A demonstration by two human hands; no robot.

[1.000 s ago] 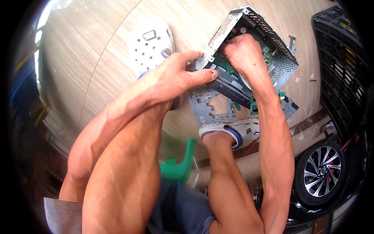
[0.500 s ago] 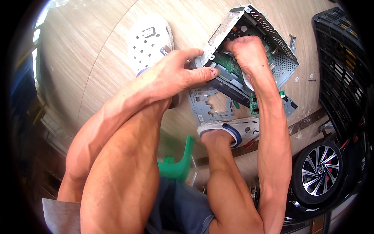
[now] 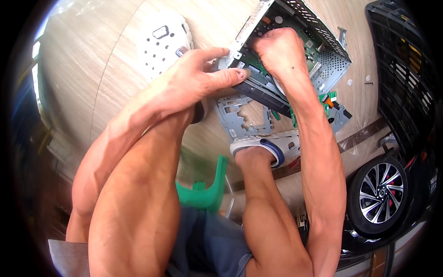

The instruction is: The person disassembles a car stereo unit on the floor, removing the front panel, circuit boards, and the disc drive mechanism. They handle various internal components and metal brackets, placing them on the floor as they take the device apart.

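Observation:
An open metal computer case (image 3: 330, 76) lies tilted on the floor, with a green circuit board (image 3: 314, 44) inside. My left hand (image 3: 200, 76) holds the near left corner of the case, the thumb on its dark front edge and the index finger stretched along its side. Inside the case, my right hand (image 3: 281, 53) is closed in a fist low over the board. Its fingertips and whatever they grip are hidden behind the hand. Something white shows partly beneath that wrist.
A flat grey metal bracket (image 3: 230, 117) and a small green board (image 3: 328, 104) with an orange ribbon lie beside the case. My feet in white clogs (image 3: 164, 44) flank them. A green plastic piece (image 3: 207, 194) sits between my legs. At right are a black crate (image 3: 401, 78) and a spoked wheel (image 3: 382, 196).
The whole scene has shifted slightly up and left in the picture. Both hands keep their places on and in the case; more of the small green board and its orange ribbon shows.

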